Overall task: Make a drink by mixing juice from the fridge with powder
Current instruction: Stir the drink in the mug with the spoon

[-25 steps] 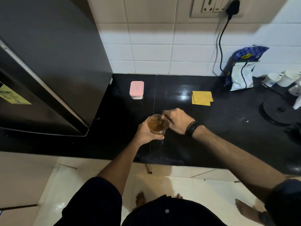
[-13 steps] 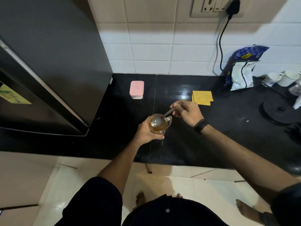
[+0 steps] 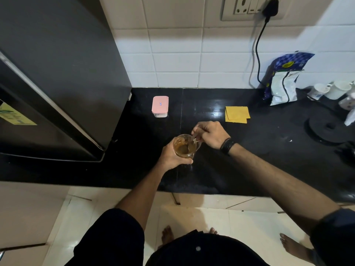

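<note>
So from the head camera, looking down at the black counter (image 3: 249, 160), the left hand (image 3: 172, 158) is wrapping its fingers around the side of a clear glass (image 3: 185, 146), and I'm guessing that's purely to keep it from skating around on that shiny stone while the mixing is going on. The glass is sitting near the front edge of the counter, right in front of the person, with brownish amber liquid in it, so the juice part looks done. The right hand (image 3: 211, 134) is pinching a spoon (image 3: 191, 142) by its handle, fingers curled tight together on it, with the bowl end dipping into the drink. The spoon is leaning over the far right rim, which makes sense for stirring with the wrist coming in from that side. The liquid looks a bit cloudy and streaky, so I'd say the powder isn't fully dissolved yet, though it's hard to be sure at this size. Behind the glass, well apart from it, a little pink box (image 3: 160, 106) with its lid on is parked next to the fridge (image 3: 57, 83), possibly the powder, can't confirm. Further right there's a yellow cloth (image 3: 237, 114), a blue and white bag (image 3: 284, 81) leaning on the tiles, and some mugs (image 3: 330, 90) off in the corner.
</note>
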